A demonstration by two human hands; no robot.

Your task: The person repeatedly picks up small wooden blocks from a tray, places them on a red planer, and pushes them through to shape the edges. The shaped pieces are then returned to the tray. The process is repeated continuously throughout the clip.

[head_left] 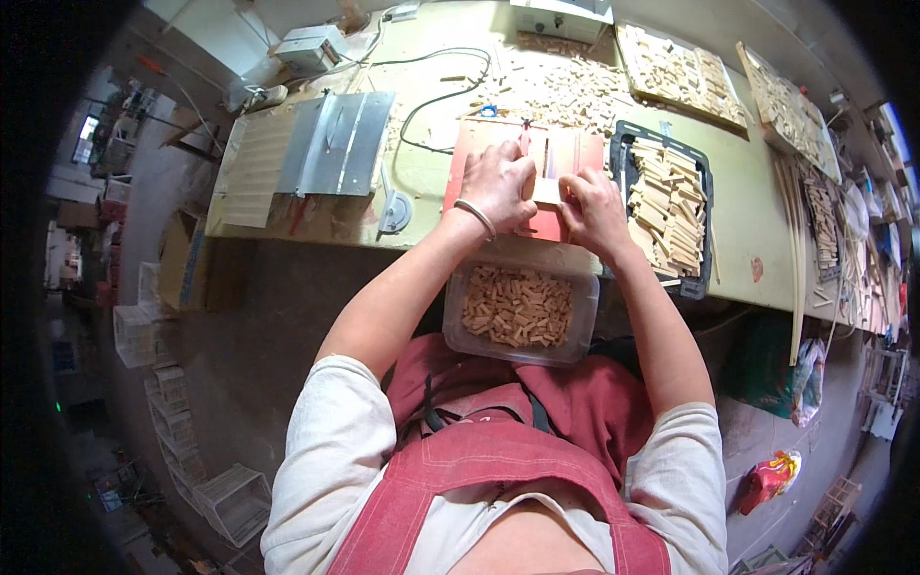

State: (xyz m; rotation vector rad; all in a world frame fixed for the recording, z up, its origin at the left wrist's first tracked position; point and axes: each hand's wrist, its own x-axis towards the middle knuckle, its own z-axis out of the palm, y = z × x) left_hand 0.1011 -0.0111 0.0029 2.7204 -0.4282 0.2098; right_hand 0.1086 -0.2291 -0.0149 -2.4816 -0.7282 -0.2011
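Wood strip [546, 191] being pinched flat on red jig [479, 144] by both hands, left [496, 182] bracing, right [592, 209] guiding; clear tub [585, 316] sitting below tabletop [422, 172] edge, catching pieces.

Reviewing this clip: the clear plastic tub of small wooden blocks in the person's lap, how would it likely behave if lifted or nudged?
The clear tub looks thin-walled, so it may flex when gripped. The wooden blocks lie loose and heaped, so they would probably shift or spill if it tilts. It seems to rest on the red apron, likely unsteady.
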